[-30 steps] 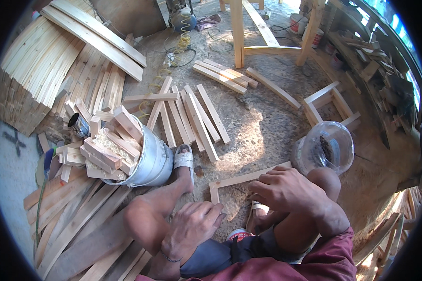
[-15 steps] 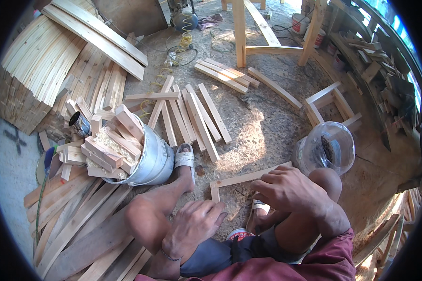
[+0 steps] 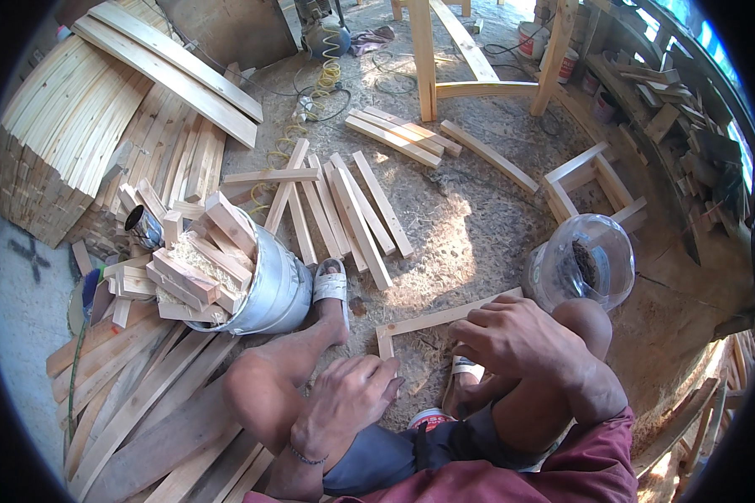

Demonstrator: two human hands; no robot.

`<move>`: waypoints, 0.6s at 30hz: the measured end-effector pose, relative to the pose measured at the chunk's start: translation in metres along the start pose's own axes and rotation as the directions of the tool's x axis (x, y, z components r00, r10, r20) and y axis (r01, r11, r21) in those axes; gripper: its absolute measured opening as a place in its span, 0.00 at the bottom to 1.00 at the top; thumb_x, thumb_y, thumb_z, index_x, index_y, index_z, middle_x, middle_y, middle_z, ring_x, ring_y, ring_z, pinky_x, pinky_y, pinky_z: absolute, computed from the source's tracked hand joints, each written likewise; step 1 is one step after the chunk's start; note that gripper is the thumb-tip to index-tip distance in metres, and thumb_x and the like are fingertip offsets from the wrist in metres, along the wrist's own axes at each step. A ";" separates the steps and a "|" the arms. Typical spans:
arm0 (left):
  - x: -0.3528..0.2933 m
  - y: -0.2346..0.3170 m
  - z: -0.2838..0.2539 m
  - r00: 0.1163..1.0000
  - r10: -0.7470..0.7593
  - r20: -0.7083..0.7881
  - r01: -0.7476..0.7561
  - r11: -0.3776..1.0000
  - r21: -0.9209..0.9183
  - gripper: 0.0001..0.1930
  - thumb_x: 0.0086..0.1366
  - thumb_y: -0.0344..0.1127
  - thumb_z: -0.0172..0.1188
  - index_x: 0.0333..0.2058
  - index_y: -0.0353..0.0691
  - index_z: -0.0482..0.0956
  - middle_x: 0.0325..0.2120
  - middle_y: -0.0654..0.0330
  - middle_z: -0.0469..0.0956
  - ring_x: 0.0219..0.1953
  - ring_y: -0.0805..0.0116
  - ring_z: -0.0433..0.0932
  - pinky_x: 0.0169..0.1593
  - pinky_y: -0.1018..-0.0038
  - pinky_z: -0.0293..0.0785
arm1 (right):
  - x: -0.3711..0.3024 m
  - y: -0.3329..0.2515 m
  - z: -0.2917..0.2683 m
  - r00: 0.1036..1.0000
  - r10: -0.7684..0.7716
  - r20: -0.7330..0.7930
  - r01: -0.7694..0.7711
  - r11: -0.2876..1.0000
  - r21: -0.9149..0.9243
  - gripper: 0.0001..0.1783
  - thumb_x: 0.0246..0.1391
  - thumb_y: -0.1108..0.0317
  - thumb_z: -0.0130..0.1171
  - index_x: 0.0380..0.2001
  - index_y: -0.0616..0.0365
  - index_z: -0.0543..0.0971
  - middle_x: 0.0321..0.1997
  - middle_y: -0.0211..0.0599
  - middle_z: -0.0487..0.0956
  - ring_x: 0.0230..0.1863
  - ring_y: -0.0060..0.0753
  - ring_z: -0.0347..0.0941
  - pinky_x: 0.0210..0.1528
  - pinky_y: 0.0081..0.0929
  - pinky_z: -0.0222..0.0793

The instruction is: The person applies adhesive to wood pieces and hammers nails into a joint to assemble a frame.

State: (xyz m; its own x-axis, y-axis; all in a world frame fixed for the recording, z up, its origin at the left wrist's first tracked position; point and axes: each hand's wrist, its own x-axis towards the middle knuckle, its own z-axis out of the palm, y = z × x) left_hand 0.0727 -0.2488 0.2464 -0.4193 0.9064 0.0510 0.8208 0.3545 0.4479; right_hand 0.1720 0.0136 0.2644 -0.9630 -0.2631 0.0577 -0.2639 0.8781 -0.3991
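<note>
My left hand [image 3: 352, 397] is beside my left knee, its fingers curled and its thumb lying along them. What it holds, if anything, is hidden. In front of my right knee is my right hand [image 3: 518, 337], palm down with bent fingers; their undersides do not show. Between and beyond the hands, a long pale wood strip [image 3: 445, 316] lies at a slant, its right end close to my right knuckles. A short wood piece [image 3: 385, 343] meets its left end at a corner and runs back toward my left fingertips, which overlap its near end.
A metal bucket [image 3: 282, 289] heaped with wood offcuts stands left of my foot. Loose wood sticks [image 3: 361, 220] lie ahead. On the right are a clear plastic container [image 3: 619, 260] and a small wooden frame [image 3: 559, 197]. Stacked boards [image 3: 67, 126] fill the far left.
Both hands keep nearly the same pose, with my left fingers slightly higher beside the short piece. The whole view has shifted very slightly.
</note>
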 end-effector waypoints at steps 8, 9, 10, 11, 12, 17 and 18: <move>-0.001 -0.001 0.000 1.000 -0.003 0.002 0.003 1.000 -0.003 0.13 0.56 0.33 0.71 0.40 0.40 0.82 0.30 0.57 0.82 0.34 0.56 0.83 0.42 0.62 0.78 | -0.001 -0.001 -0.003 1.000 0.011 0.022 -0.010 1.000 -0.012 0.13 0.57 0.60 0.64 0.39 0.54 0.74 0.30 0.32 0.77 0.36 0.39 0.82 0.40 0.38 0.76; -0.001 -0.001 0.000 1.000 -0.007 0.001 0.007 1.000 -0.001 0.13 0.56 0.33 0.71 0.40 0.40 0.82 0.30 0.57 0.82 0.34 0.56 0.83 0.42 0.62 0.78 | -0.001 0.000 -0.002 1.000 0.011 0.019 -0.011 1.000 -0.016 0.13 0.57 0.60 0.64 0.39 0.53 0.74 0.29 0.32 0.77 0.35 0.39 0.82 0.40 0.38 0.76; -0.002 -0.001 0.000 1.000 -0.012 0.000 0.012 1.000 0.001 0.13 0.56 0.33 0.71 0.40 0.40 0.82 0.30 0.57 0.82 0.34 0.56 0.83 0.42 0.62 0.78 | -0.001 0.001 -0.001 1.000 0.011 0.016 -0.011 1.000 -0.019 0.13 0.57 0.60 0.64 0.39 0.53 0.74 0.29 0.32 0.77 0.35 0.39 0.82 0.40 0.38 0.76; -0.002 -0.002 0.001 1.000 -0.009 -0.005 0.009 1.000 0.002 0.13 0.56 0.33 0.71 0.40 0.40 0.82 0.30 0.57 0.82 0.34 0.56 0.83 0.42 0.62 0.78 | -0.002 0.001 -0.001 1.000 0.013 0.015 -0.013 1.000 -0.017 0.13 0.57 0.60 0.64 0.38 0.53 0.74 0.29 0.32 0.77 0.35 0.39 0.82 0.40 0.38 0.76; -0.002 -0.003 0.002 1.000 -0.007 -0.011 0.007 1.000 0.003 0.13 0.56 0.33 0.71 0.40 0.40 0.82 0.30 0.57 0.82 0.34 0.56 0.83 0.42 0.62 0.79 | -0.002 0.001 -0.001 1.000 0.014 0.014 -0.014 1.000 -0.016 0.12 0.57 0.60 0.64 0.38 0.53 0.74 0.29 0.32 0.77 0.35 0.40 0.82 0.40 0.38 0.76; -0.004 -0.003 0.000 1.000 -0.014 -0.013 0.014 1.000 0.012 0.14 0.55 0.33 0.71 0.41 0.40 0.83 0.29 0.56 0.81 0.34 0.56 0.82 0.42 0.62 0.79 | -0.001 0.002 0.000 0.998 0.044 0.033 -0.045 0.999 0.012 0.13 0.55 0.63 0.67 0.41 0.53 0.78 0.29 0.34 0.78 0.34 0.43 0.80 0.42 0.38 0.77; -0.004 -0.003 0.000 1.000 -0.010 -0.019 0.010 1.000 0.012 0.14 0.55 0.33 0.72 0.41 0.40 0.83 0.29 0.56 0.81 0.34 0.56 0.82 0.42 0.62 0.79 | -0.002 0.002 0.001 0.998 0.044 0.035 -0.045 0.999 0.013 0.13 0.54 0.63 0.67 0.41 0.53 0.78 0.29 0.34 0.77 0.34 0.43 0.80 0.42 0.39 0.77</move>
State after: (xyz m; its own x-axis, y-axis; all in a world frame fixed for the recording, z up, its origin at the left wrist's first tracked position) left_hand 0.0717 -0.2531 0.2447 -0.4351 0.8981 0.0637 0.8210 0.3667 0.4375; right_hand 0.1732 0.0158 0.2623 -0.9713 -0.2378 0.0076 -0.2196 0.8837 -0.4134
